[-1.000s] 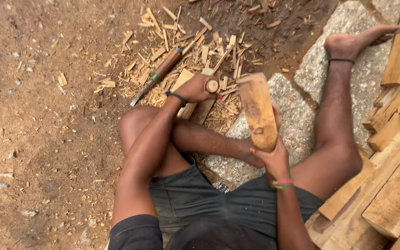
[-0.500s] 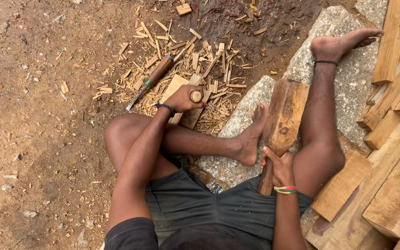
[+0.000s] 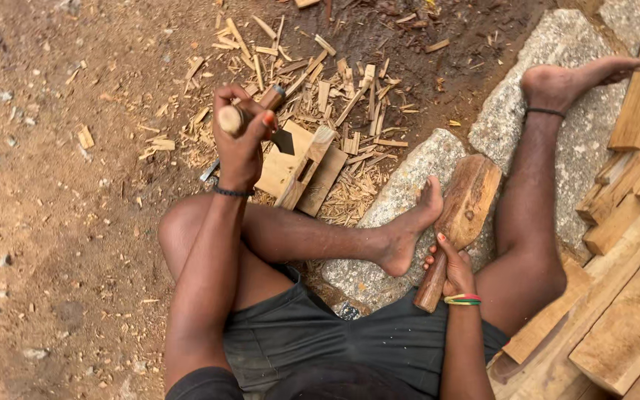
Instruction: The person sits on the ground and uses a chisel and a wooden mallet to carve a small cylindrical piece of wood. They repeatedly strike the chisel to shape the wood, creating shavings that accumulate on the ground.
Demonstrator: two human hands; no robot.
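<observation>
The left hand point(image 3: 240, 148) has its grip clamped on a raised hatchet handle point(image 3: 249, 110), while the right hand point(image 3: 449, 268), grip clamped, steadies a bat-shaped wooden blank point(image 3: 459, 215) against the flat stone point(image 3: 401, 200) for support.

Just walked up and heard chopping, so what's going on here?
A person sits on the dirt carving wood. The left hand grips a wooden-handled chopping tool above a pale block amid wood chips. The right hand holds a bat-shaped piece on a stone slab, beside the foot.
</observation>
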